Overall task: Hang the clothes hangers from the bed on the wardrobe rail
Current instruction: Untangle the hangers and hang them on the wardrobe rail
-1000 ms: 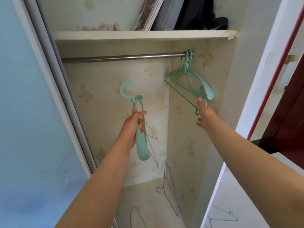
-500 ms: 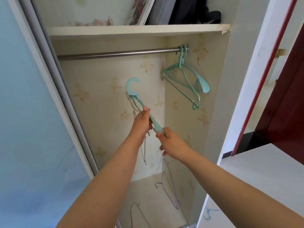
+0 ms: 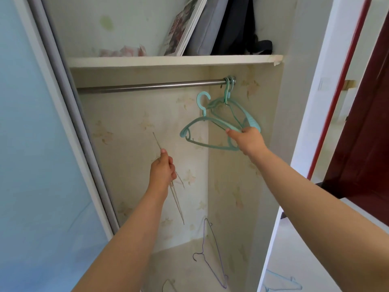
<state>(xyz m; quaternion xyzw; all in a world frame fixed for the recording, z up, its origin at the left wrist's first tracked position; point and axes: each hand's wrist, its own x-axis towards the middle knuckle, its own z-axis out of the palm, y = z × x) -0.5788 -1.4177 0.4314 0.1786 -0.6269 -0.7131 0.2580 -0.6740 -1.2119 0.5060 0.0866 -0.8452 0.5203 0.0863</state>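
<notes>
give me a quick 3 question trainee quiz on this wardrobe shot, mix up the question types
1. True or false: the teal hanger held by the right hand is already hooked on the rail.
2. Multiple choice: what does the left hand grip? A) thin wire hangers B) a book C) nothing
3. Fill in: the hangers already on the rail sit at its ____ end as the camera sees it.

Key
1. False: its hook is below the rail, not on it.
2. A
3. right
</notes>
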